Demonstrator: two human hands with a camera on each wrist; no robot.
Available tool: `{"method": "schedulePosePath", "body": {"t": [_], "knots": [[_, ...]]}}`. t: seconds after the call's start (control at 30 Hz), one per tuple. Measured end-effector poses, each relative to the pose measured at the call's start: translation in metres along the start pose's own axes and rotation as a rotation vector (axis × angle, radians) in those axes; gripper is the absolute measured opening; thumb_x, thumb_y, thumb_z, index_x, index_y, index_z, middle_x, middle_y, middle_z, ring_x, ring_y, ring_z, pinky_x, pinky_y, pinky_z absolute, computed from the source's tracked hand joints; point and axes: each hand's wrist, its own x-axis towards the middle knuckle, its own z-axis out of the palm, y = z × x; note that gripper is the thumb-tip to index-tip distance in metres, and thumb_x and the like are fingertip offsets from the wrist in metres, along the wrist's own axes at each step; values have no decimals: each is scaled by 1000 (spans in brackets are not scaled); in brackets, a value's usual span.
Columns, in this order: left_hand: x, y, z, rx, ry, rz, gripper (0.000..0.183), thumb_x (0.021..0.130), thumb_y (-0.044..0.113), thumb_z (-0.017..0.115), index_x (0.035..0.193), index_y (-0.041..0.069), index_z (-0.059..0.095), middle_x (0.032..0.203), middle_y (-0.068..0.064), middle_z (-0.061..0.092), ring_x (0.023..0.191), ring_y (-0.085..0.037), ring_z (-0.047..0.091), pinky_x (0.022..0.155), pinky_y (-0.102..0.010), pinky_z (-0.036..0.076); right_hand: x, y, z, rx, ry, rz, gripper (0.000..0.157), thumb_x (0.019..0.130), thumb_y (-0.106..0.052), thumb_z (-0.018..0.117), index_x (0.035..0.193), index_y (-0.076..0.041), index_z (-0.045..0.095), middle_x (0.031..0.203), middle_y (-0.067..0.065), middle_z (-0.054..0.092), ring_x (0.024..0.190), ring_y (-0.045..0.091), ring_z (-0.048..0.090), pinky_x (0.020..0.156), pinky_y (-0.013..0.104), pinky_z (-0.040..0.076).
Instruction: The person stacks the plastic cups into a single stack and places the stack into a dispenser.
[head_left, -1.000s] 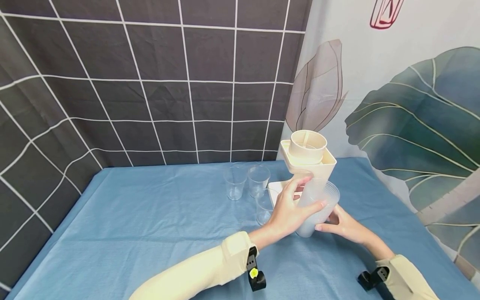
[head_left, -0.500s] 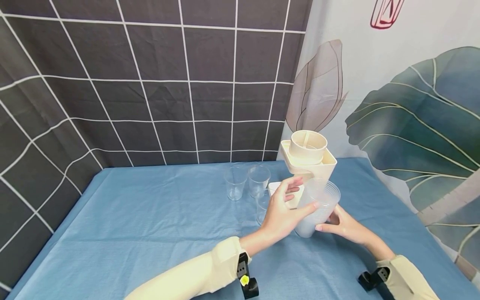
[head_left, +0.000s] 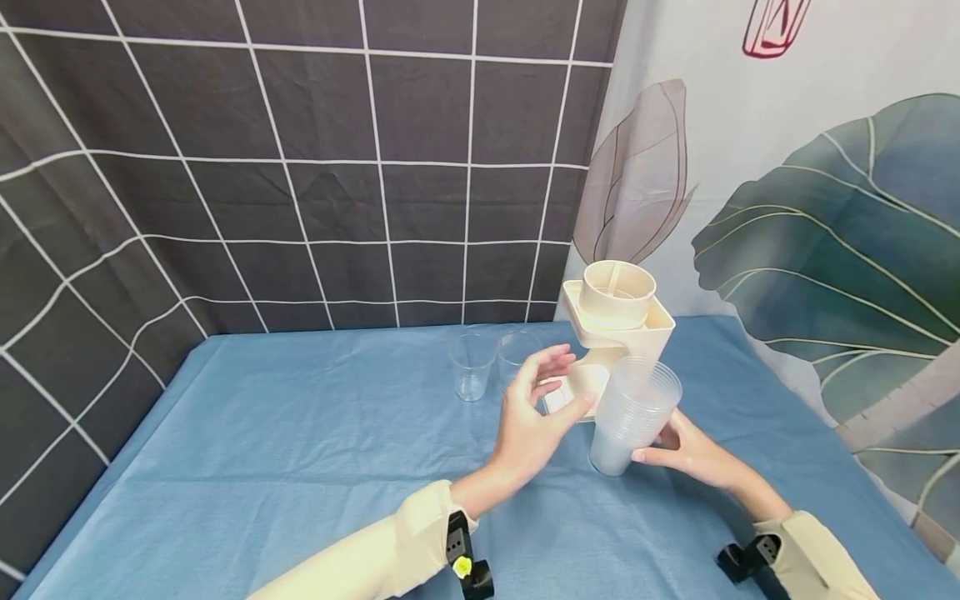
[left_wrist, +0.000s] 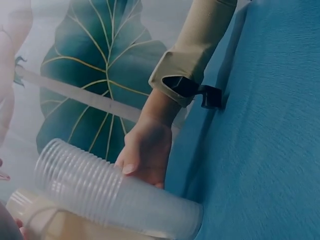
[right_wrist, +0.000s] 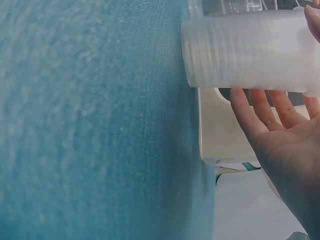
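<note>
A tall stack of nested clear plastic cups [head_left: 636, 417] stands on the blue cloth, leaning slightly. My right hand [head_left: 693, 450] holds its lower part, thumb on the near side and fingers behind. Seen from the right wrist, the fingertips [right_wrist: 240, 97] touch the cups' side. Just left of the stack is my left hand [head_left: 528, 425], its fingers spread and slightly bent, with nothing visible in its grasp. Behind the stack stands a cream plastic stand [head_left: 630, 342] with a round tube on top and a flat base.
Two single clear cups [head_left: 472, 371] stand upright, left of the cream stand; my left hand partly covers the right one. A blue cloth [head_left: 300, 433] covers the table. A dark grid-patterned curtain [head_left: 315, 200] and a leaf-print curtain [head_left: 825, 225] hang behind.
My left hand has moved left, away from the cup stack, and now hides a third single cup seen earlier. The right hand and stack have barely moved.
</note>
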Motion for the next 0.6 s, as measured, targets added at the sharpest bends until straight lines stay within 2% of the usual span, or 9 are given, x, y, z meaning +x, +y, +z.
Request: {"method": "schedulePosePath", "body": {"t": [0.27, 0.5, 0.6], "knots": [[-1, 1, -16, 10, 53, 21, 49, 79, 3, 72, 126, 7, 58, 120, -9, 66, 116, -26, 58, 99, -28, 49, 1, -2, 0, 16, -5, 11, 88, 84, -1, 67, 151, -14, 11, 135, -19, 33, 120, -15, 38, 95, 6, 34], [-5, -5, -34, 36, 123, 28, 48, 79, 5, 73, 125, 6, 58, 119, -12, 66, 113, -29, 60, 100, -39, 48, 1, -2, 0, 25, -9, 7, 88, 84, 0, 67, 151, -14, 12, 135, -19, 34, 120, -14, 38, 95, 5, 33], [-7, -9, -40, 41, 156, 23, 48, 79, 5, 74, 124, 5, 58, 118, -13, 66, 111, -28, 61, 98, -35, 49, 1, -3, 0, 12, -3, 12, 89, 84, -1, 68, 151, -15, 12, 135, -19, 34, 120, -14, 38, 95, 5, 33]]}}
